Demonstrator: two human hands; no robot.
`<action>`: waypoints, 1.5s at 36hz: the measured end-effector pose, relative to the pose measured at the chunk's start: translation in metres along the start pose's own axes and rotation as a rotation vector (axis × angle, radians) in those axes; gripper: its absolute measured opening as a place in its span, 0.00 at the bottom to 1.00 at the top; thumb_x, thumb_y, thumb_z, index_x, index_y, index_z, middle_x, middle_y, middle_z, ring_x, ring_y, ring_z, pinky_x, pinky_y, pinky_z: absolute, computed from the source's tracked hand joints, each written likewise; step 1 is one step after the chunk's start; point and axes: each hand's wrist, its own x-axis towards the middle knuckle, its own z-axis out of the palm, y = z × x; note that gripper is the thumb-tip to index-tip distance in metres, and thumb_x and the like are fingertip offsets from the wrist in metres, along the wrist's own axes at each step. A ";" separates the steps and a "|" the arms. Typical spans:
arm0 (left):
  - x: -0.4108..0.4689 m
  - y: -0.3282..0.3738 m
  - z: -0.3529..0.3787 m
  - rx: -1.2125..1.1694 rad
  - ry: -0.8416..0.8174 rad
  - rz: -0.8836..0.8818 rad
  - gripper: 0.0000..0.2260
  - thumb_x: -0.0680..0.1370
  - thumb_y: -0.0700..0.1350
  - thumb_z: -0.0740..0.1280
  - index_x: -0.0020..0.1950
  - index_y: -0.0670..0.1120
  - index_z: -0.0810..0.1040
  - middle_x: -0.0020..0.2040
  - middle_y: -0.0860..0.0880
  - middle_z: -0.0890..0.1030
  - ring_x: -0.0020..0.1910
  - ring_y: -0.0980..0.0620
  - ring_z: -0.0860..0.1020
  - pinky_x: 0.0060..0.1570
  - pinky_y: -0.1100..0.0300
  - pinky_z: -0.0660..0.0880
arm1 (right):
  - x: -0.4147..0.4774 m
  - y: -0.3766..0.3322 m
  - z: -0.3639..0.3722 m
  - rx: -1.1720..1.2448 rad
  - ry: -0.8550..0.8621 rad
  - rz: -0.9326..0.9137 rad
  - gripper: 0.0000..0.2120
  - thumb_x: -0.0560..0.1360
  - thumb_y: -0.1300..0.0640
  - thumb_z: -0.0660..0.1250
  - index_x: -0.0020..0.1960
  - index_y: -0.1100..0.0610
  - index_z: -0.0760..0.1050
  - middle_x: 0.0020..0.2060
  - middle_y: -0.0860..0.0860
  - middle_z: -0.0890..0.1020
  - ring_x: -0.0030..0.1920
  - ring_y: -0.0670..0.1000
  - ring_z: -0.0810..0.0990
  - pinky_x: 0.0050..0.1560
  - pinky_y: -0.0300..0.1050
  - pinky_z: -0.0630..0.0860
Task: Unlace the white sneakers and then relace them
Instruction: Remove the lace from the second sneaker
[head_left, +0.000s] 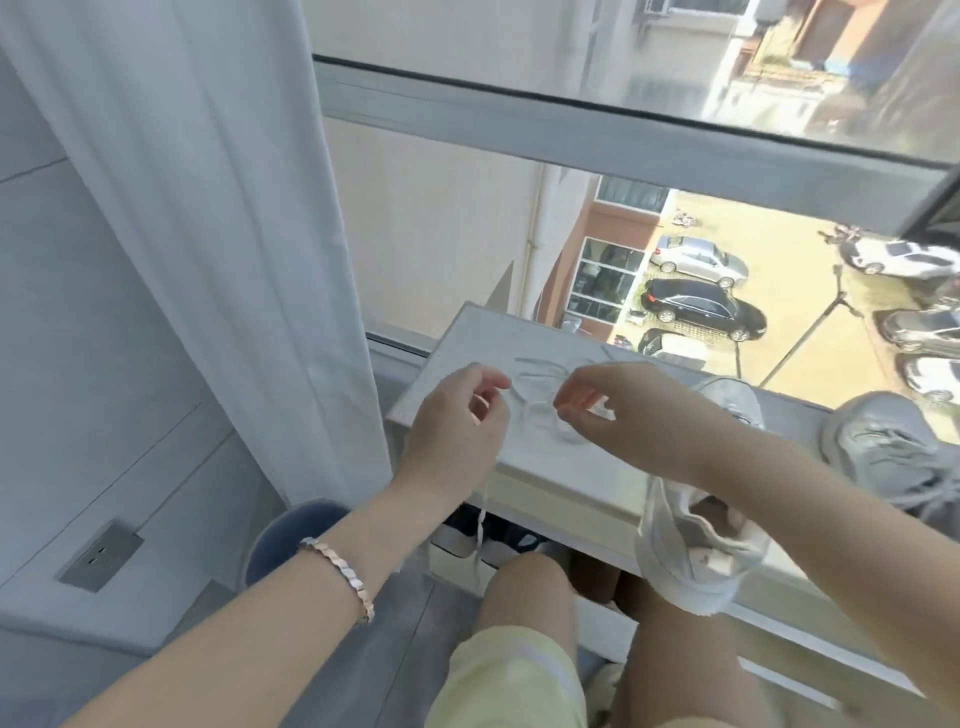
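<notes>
With the grip of the left hand (457, 415) and the right hand (623, 410) pinched on a loose white lace (535, 413) above the windowsill (467, 338), the near sneaker (691, 545) on its edge seems unlaced, while the far sneaker (883, 447) on it looks laced.

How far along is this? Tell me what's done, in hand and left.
Done: the nearer white sneaker looks stripped of its lace. In hand: left hand and right hand pinch the loose shoelace over the windowsill. Left: the far sneaker seems still laced; both then need relacing.
</notes>
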 end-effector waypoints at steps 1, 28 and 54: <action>0.000 0.016 0.009 0.015 -0.047 0.054 0.06 0.79 0.42 0.61 0.52 0.51 0.75 0.46 0.57 0.76 0.43 0.60 0.74 0.39 0.74 0.68 | -0.007 0.008 -0.009 -0.001 0.031 0.014 0.09 0.78 0.54 0.60 0.54 0.51 0.77 0.49 0.43 0.80 0.50 0.45 0.77 0.55 0.41 0.73; 0.012 0.089 0.149 0.727 -0.481 0.154 0.14 0.79 0.44 0.58 0.34 0.49 0.61 0.38 0.51 0.64 0.40 0.48 0.68 0.41 0.55 0.66 | -0.152 0.212 -0.027 0.410 0.045 0.976 0.19 0.75 0.50 0.61 0.62 0.57 0.63 0.41 0.56 0.81 0.37 0.52 0.83 0.41 0.45 0.82; -0.001 0.162 0.261 -0.130 -0.707 -0.129 0.15 0.80 0.42 0.61 0.67 0.42 0.67 0.45 0.47 0.73 0.39 0.45 0.78 0.42 0.47 0.80 | -0.219 0.197 -0.088 0.164 0.589 0.668 0.06 0.74 0.58 0.64 0.42 0.48 0.74 0.34 0.54 0.80 0.37 0.57 0.78 0.42 0.51 0.74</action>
